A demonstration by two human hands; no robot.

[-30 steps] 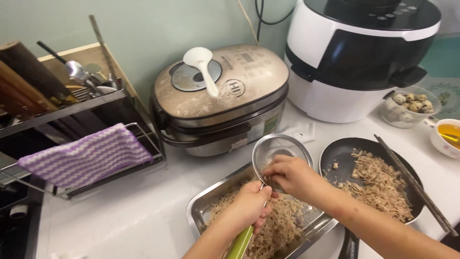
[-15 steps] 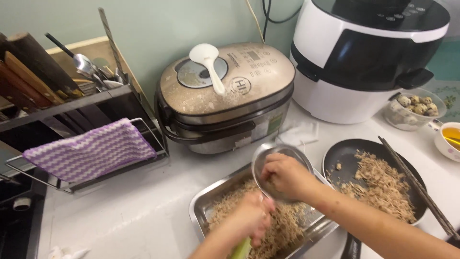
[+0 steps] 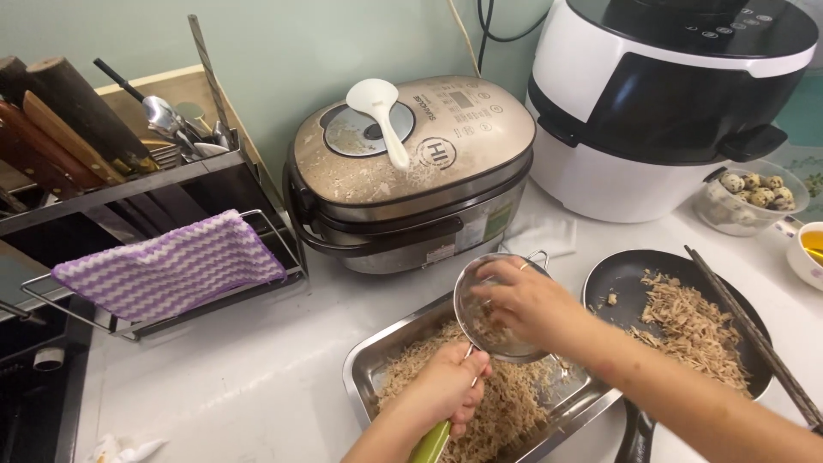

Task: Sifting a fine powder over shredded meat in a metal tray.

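Left hand [image 3: 441, 390] is fisted tight around the green handle [image 3: 431, 444] of a round mesh strainer [image 3: 490, 309], holding it tilted above the far end of a rectangular steel tray [image 3: 364, 370]. Right hand [image 3: 525, 302] is inside the strainer bowl, fingers [image 3: 493, 276] curled and bunched together, pressing on the shredded brownish food in the mesh; can't tell if it's actually pinching any strands. The tray sits at the near edge of the white counter [image 3: 231, 377], centre, and is mostly covered with the same shredded meat-like stuff [image 3: 506, 411]. Just right of the tray, touching or nearly so, is a black frying pan [image 3: 617, 274] with another heap of shreds [image 3: 694, 330] on its right half and a pair of dark chopsticks [image 3: 754, 334] laid across its right rim. Behind the tray, toward the back edge: a beige rice cooker [image 3: 411, 163] with a white rice paddle [image 3: 381, 111] lying on its lid, and right of it a large white-and-black cooking appliance [image 3: 677, 94]. At the right edge, a clear bowl of speckled quail eggs [image 3: 754, 193] and a small white cup with yellow liquid [image 3: 806, 249], partly cut off. Left edge: a black dish rack [image 3: 171, 206] with a purple-and-white striped cloth [image 3: 167, 266] draped over its rail, knives and utensils stacked above it.
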